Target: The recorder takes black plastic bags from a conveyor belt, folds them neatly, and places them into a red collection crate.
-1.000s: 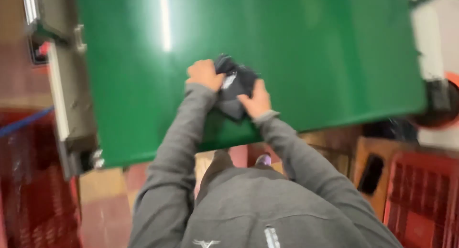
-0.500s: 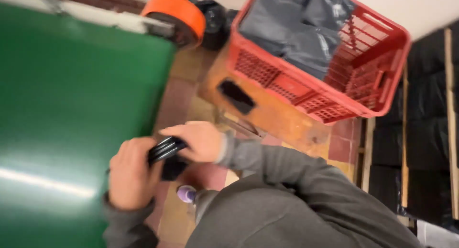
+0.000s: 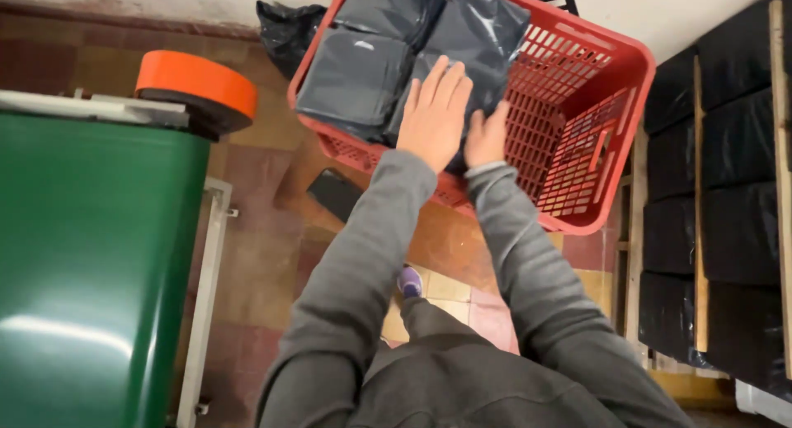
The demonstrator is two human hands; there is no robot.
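A red plastic crate [image 3: 606, 139] stands on the floor ahead of me, holding several flat dark grey plastic packets [image 3: 355, 73]. My left hand [image 3: 433, 110] lies flat, fingers spread, on top of a dark packet [image 3: 487, 73] inside the crate. My right hand [image 3: 487, 137] is curled around that packet's near edge, just inside the crate's front wall. Both grey sleeves reach forward from my body. How much of the packet sits under my hands is hidden.
A green conveyor belt [image 3: 82, 255] with a white metal frame [image 3: 202, 288] fills the left. An orange-topped round object [image 3: 196, 83] sits at its far end. Black wrapped stacks [image 3: 734, 189] line the right. A flat black object [image 3: 334, 193] lies by the crate, and a black bag [image 3: 280, 23] sits behind it.
I have turned from the green belt to the red crate. The dark packet that both hands held over the belt's edge is now down inside the crate, with my left hand flattened on it.
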